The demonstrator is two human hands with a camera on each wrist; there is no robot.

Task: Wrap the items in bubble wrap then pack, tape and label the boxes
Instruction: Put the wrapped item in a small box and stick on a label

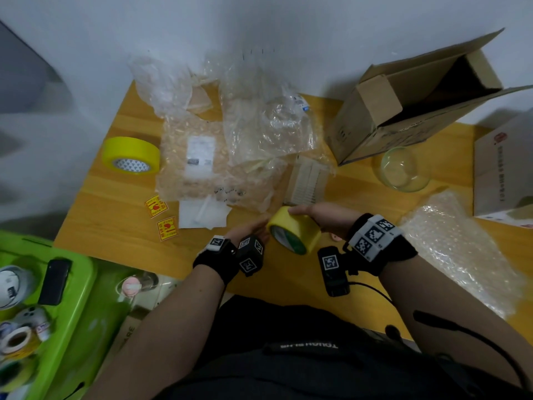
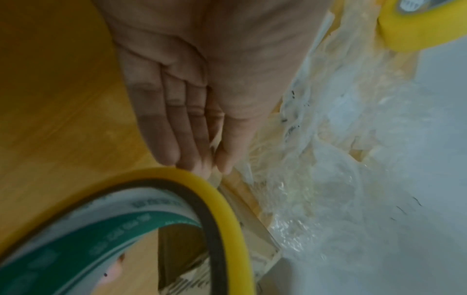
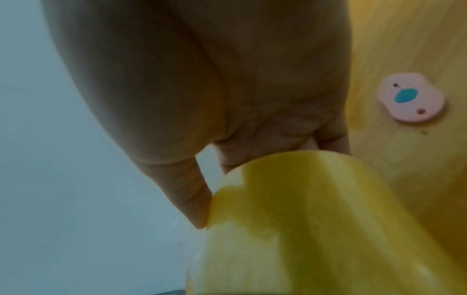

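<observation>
A yellow tape roll [image 1: 294, 229] with a green-and-white core is held just above the wooden table [image 1: 115, 220], near its front edge. My right hand [image 1: 311, 213] grips it from the right, thumb on the rim and fingers behind the roll [image 3: 303, 219]. My left hand [image 1: 251, 229] is on the roll's left side. In the left wrist view the left hand [image 2: 189, 99] has straight fingers, their tips touching the roll's yellow rim [image 2: 227, 219]. An open cardboard box [image 1: 403, 105] lies on its side at the back right. A bubble wrap sheet [image 1: 461, 249] lies at the right.
A bigger yellow tape roll [image 1: 131, 154] sits at the left. Clear bags of wrap [image 1: 202, 163] fill the middle, with two fragile stickers [image 1: 155, 206] in front. A glass bowl [image 1: 401, 168] and a white box [image 1: 501, 171] stand at the right. A green bin [image 1: 72, 313] is left of me.
</observation>
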